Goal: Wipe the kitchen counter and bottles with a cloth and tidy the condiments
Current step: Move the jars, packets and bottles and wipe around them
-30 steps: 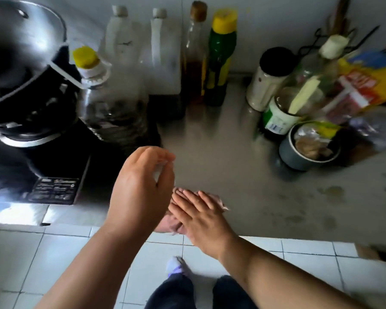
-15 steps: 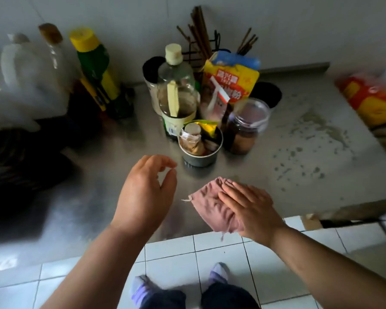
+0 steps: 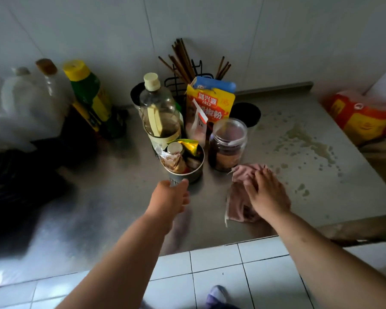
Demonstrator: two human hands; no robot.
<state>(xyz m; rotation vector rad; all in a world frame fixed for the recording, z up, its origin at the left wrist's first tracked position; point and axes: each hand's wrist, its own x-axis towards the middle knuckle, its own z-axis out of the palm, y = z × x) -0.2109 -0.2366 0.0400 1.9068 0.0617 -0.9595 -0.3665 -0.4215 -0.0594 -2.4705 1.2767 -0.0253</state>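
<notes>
Right of the metal bowl [image 3: 194, 173], the right hand [image 3: 268, 195] lies flat-fingered on the cloth [image 3: 237, 205]. The left hand [image 3: 169, 198] meets the bowl's near wall; grip unclear.

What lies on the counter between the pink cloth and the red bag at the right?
Head view: only bare steel counter, blotched with a pale spill and scattered droplets; no object stands there.

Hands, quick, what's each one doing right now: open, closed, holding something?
Left hand: at the round grey metal tin; grip cannot be told.
Right hand: open, flat fingers pressing the crumpled pink cloth.
</notes>
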